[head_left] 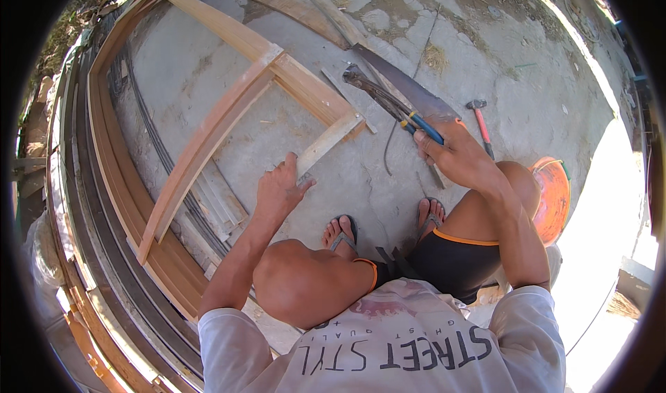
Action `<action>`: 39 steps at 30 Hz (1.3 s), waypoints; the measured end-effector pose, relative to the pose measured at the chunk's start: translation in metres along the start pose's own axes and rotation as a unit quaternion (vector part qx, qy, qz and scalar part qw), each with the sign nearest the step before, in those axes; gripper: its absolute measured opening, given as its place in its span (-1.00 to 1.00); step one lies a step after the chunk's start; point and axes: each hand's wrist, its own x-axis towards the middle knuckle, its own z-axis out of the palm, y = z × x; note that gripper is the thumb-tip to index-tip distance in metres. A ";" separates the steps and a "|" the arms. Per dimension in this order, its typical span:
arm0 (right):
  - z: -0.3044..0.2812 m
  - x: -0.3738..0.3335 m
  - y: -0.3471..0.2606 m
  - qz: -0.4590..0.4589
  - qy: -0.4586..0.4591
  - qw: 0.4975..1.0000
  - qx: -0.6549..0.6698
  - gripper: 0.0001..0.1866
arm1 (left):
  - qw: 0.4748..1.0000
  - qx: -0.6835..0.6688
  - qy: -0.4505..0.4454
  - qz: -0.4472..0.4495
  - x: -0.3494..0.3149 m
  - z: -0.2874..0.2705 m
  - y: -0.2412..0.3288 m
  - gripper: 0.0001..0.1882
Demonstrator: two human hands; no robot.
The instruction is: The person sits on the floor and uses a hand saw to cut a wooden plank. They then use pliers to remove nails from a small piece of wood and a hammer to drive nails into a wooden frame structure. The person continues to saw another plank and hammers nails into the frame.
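Observation:
My left hand (279,188) is closed round the near end of a short wooden batten (334,142). The batten joins the corner of a large wooden frame (305,88) lying on the ground at the left; its edges look curved through the lens. Out to the right, my right hand (454,156) grips long-handled pliers (392,101) by their blue grips, jaws pointing away from me. Just beyond the pliers is a handsaw (409,91) with a dark blade; my hand and wrist hide most of its handle end.
A hammer (480,122) with a red handle lies to the right. An orange round container (551,199) stands beside my right knee. Planks (298,11) lie at the back, and dark rods (146,108) run along the left. Concrete ground (354,199) shows around my sandalled feet.

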 end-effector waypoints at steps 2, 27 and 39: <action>0.006 -0.006 -0.010 0.014 0.016 0.999 0.039 -0.67 | 0.998 -0.036 -0.036 -0.024 -0.004 0.004 0.004 -0.36; 0.057 -0.050 0.024 0.078 0.073 0.987 -0.116 -0.52 | 0.824 -0.476 -0.295 -0.084 0.018 -0.024 -0.008 -0.47; 0.082 -0.034 0.057 0.111 0.040 0.991 -0.059 -0.55 | 0.796 -0.515 -0.298 -0.115 0.013 -0.001 -0.008 -0.62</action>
